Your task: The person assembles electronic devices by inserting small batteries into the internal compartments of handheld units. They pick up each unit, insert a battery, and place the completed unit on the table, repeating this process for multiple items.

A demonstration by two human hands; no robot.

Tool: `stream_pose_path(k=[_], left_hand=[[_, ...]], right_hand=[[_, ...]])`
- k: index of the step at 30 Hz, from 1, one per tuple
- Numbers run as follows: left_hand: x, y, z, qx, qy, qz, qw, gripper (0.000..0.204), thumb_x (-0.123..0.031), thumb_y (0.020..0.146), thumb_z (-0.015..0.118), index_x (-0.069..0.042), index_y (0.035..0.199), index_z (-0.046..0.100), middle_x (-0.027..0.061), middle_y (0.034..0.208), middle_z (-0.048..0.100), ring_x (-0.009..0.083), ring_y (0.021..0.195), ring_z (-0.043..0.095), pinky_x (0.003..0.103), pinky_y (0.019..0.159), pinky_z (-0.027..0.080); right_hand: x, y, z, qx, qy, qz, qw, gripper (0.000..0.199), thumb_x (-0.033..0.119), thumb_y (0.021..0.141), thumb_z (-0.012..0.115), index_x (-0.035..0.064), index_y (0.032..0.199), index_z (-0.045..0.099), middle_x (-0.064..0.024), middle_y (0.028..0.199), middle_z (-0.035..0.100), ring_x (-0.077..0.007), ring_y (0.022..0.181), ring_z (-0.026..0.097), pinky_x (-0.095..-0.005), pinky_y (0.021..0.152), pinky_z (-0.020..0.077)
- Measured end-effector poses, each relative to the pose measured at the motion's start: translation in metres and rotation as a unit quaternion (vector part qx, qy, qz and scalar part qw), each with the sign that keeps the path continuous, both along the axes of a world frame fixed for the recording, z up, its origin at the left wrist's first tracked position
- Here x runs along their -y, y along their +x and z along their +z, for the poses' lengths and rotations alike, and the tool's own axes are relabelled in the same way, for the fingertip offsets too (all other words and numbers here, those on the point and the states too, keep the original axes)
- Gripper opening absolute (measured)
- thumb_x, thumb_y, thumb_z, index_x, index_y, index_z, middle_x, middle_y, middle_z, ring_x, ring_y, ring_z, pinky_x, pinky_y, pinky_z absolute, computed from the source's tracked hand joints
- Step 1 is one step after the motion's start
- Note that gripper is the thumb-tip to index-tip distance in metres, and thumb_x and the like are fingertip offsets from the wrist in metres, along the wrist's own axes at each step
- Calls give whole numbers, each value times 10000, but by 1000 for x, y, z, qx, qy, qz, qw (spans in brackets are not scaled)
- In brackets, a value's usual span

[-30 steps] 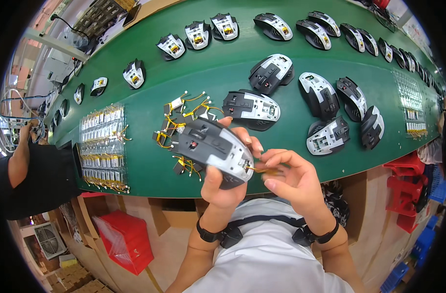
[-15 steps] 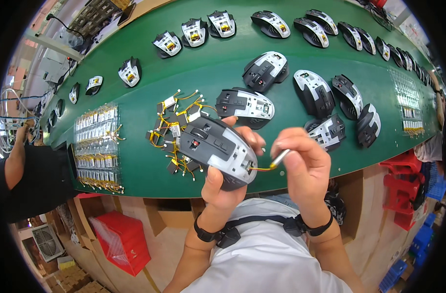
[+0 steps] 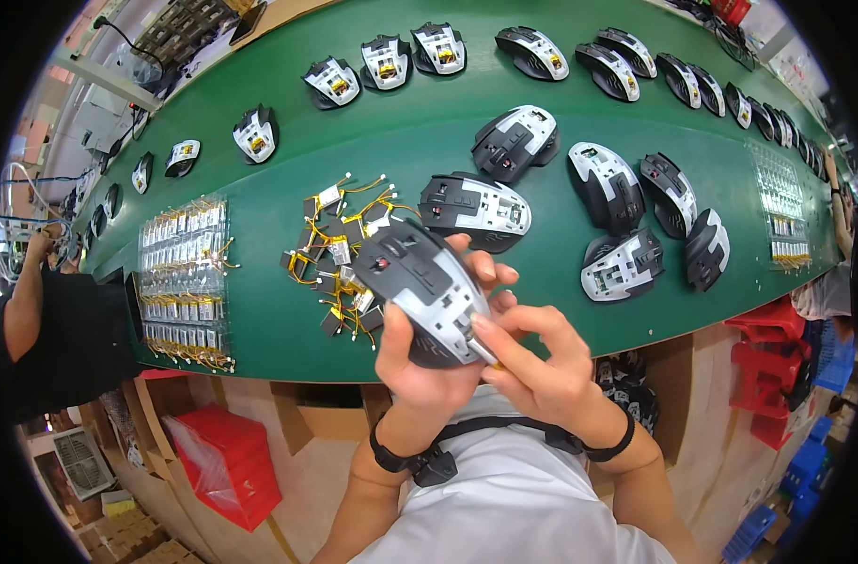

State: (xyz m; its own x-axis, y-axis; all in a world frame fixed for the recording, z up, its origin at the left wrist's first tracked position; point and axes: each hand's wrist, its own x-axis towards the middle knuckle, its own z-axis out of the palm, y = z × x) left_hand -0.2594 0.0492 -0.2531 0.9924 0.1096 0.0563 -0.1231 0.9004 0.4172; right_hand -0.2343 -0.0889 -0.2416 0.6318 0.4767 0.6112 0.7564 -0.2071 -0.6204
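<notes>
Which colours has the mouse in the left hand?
The mouse is mainly black and silver; head view.

A long green counter bends across the upper half of the frame, with a white post and a black cable at its upper left. Beneath it, a beige floor carries a red bin at lower left, with a slatted grey unit and brown cardboard farther left. Red plastic stools stand at right, above blue crates at lower right.
</notes>
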Motion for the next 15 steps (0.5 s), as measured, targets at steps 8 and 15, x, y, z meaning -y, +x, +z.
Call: stream_pose_path(k=[8, 15], left_hand=[[1, 1, -2, -6, -67, -37, 997, 870, -706, 895, 456, 8, 1388, 400, 130, 1109, 509, 275, 1012, 494, 392, 883, 446], [2, 0, 0, -11, -41, -26, 999, 869, -725, 892, 436, 7, 1360, 418, 127, 1106, 516, 284, 1035, 503, 398, 882, 449]], right_hand=[[2, 10, 9, 102, 29, -1, 994, 357, 82, 673, 834, 39, 1013, 734, -88, 975, 655, -213, 759, 650, -303, 638, 556], [-1, 3, 14, 91, 39, -26, 995, 343, 54, 694, 824, 14, 1019, 724, -108, 1002, 660, -220, 757, 659, -311, 643, 554]])
